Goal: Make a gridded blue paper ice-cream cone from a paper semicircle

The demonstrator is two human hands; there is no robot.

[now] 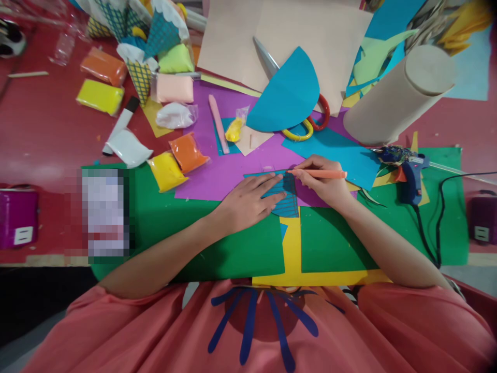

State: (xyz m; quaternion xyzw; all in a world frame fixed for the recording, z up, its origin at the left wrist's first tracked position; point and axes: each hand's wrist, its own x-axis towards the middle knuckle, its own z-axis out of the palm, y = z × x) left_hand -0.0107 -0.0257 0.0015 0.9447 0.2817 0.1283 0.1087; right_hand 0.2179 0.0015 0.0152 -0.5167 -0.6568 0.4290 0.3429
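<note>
My left hand (252, 199) lies flat with fingers spread over a blue piece of paper (288, 199) that carries dark drawn lines. Much of that paper is hidden beneath the hand. An orange pen (324, 174) is gripped in my right hand (324, 181), its tip at the upper right part of the lined paper. Purple paper (209, 176) and green sheets (233, 248) lie underneath. Beyond my hands, a blue half-circle of paper (289, 93) covers part of a pair of scissors (324, 111) with one red and one yellow handle loop.
Several clay packets, including an orange one (189, 152), are at the left beside a marker (121, 124). Paper cones (165, 31) stand at the back left. At right are a pale paper roll (396, 98) and a glue gun (412, 178) with a black cord (438, 217).
</note>
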